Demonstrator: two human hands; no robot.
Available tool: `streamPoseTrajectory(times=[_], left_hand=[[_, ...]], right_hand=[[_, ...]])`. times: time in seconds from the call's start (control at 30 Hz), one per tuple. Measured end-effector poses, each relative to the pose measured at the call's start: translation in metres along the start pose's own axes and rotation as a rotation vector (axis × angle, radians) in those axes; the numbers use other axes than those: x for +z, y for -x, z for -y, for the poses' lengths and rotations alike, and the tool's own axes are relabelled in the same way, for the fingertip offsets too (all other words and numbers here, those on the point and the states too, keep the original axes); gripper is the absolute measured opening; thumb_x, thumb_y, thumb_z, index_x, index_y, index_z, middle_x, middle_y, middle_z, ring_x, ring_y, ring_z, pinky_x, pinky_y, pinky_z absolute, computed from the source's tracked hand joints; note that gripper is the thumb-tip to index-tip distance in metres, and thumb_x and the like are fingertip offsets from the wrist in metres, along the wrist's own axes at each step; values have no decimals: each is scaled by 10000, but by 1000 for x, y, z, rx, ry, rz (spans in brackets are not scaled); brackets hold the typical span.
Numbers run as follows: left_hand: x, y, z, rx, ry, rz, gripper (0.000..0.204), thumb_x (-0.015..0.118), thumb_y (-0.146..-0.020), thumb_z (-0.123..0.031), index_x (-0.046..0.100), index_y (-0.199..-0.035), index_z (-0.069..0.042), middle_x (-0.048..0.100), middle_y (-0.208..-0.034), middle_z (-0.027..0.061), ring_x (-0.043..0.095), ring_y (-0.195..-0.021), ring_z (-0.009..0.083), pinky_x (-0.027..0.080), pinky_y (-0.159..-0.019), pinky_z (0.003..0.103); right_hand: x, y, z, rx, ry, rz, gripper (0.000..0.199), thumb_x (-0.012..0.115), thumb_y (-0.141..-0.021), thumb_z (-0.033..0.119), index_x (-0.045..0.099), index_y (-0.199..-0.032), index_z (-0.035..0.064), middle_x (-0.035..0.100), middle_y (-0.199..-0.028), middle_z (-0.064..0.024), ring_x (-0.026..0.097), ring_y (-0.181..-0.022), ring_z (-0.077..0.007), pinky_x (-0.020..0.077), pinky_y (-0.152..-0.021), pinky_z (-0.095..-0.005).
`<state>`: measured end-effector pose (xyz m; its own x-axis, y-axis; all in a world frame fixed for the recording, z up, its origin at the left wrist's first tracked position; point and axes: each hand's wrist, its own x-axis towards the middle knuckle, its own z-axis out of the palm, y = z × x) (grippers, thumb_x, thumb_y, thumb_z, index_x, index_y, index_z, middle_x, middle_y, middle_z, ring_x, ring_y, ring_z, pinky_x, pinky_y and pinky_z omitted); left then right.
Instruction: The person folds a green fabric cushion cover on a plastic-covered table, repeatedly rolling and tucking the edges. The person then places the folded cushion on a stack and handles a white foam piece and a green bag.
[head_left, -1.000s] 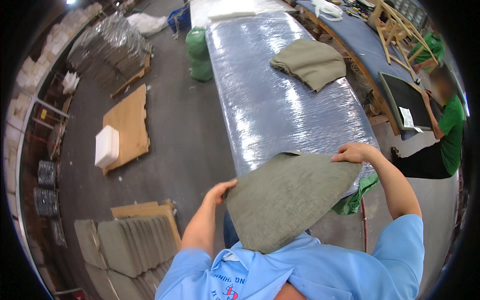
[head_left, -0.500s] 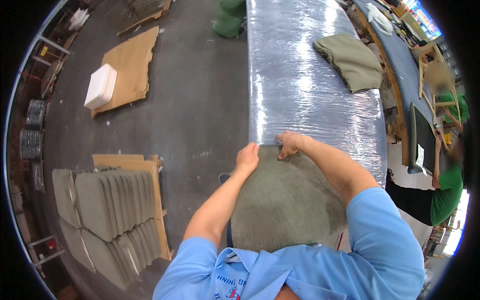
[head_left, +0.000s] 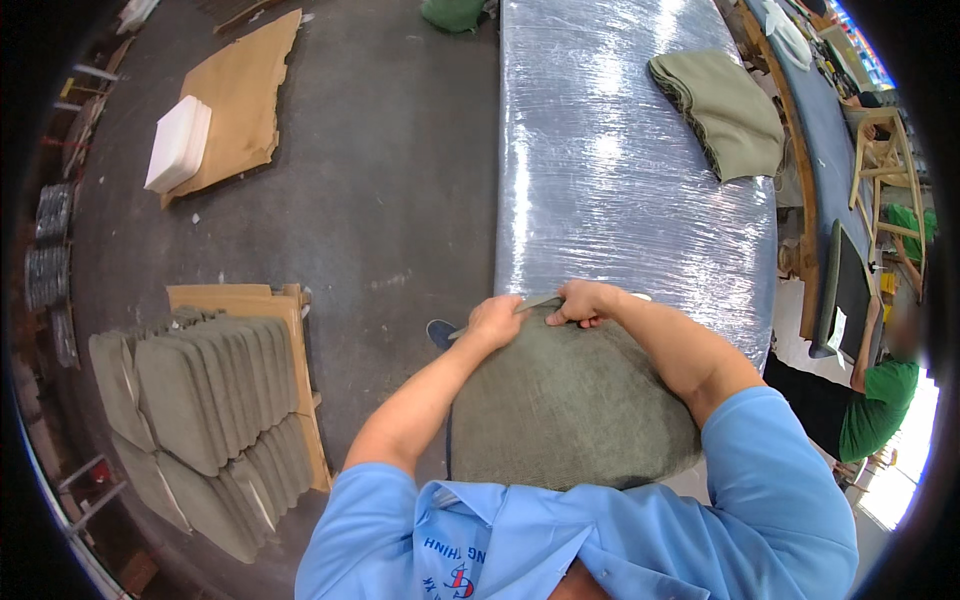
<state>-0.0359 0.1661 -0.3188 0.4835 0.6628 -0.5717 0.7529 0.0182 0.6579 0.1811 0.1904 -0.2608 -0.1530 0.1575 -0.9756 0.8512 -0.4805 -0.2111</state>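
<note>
Olive fabric cushion (head_left: pixel 570 415) in the middle: where is it exactly?

Near end of the film-wrapped counter (head_left: pixel 580 200), between that and the person's blue shirt (head_left: pixel 610 530). How much of it rests on the counter is hidden.

And the hands?

Both at its far edge, near each other. The left hand (head_left: pixel 495 322) has its grip drawn in around the edge; the right hand (head_left: pixel 588 303) pinches it between thumb and fingers. Neither grip shows a clear gap, though some fingertips are out of sight.

Why so close together?

Probably to control that short stretch of edge, with the body backing the near side.

What's around it?

Farther off, at the counter's right, lies a folded fabric pile (head_left: pixel 728 115), perhaps set aside to leave working room. On the left, olive pads (head_left: pixel 215 395) are packed face to face beside cardboard (head_left: pixel 235 298), likely to save space. Beyond, white blocks (head_left: pixel 180 145) sit on a cardboard sheet (head_left: pixel 240 95), presumably to keep them off the floor.

Far right?

A co-worker in green (head_left: pixel 880 405) has a hand on a dark panel (head_left: pixel 850 285), seemingly steadying it.
</note>
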Motion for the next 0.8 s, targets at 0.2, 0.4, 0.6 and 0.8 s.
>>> streamPoseTrajectory(times=[0.2, 0.4, 0.6, 0.8], left_hand=[[15, -3, 9, 94, -48, -207, 202, 599, -996, -263, 596, -1037, -65, 702, -906, 271, 671, -913, 500, 504, -783, 598], [22, -14, 17, 135, -152, -267, 266, 561, -1032, -298, 563, -984, -36, 686, -799, 285, 668, -825, 519, 503, -748, 605], [24, -24, 14, 104, -235, -272, 304, 534, -1054, -337, 564, -970, -47, 702, -782, 258, 682, -791, 497, 512, -731, 598], [23, -21, 10, 125, -219, -309, 298, 546, -1045, -346, 570, -979, -57, 696, -762, 255, 684, -781, 493, 518, -731, 592]], right_hand=[[11, -18, -6, 5, -142, -202, 482, 651, -1018, 417, 673, -1328, 48, 679, -758, -121, 633, -612, -239, 510, -560, -410], [49, -51, -23, -165, -19, -689, 391, 627, -990, 378, 744, -1171, 53, 740, -1049, -223, 673, -1089, -448, 516, -957, -523], [55, -55, -17, -143, 26, -781, 279, 629, -961, 295, 717, -1050, 46, 737, -1068, -239, 693, -1040, -452, 545, -920, -543], [62, -51, -19, -180, 37, -886, 236, 633, -942, 243, 717, -1062, 57, 737, -1029, -248, 696, -1033, -444, 545, -917, -544]])
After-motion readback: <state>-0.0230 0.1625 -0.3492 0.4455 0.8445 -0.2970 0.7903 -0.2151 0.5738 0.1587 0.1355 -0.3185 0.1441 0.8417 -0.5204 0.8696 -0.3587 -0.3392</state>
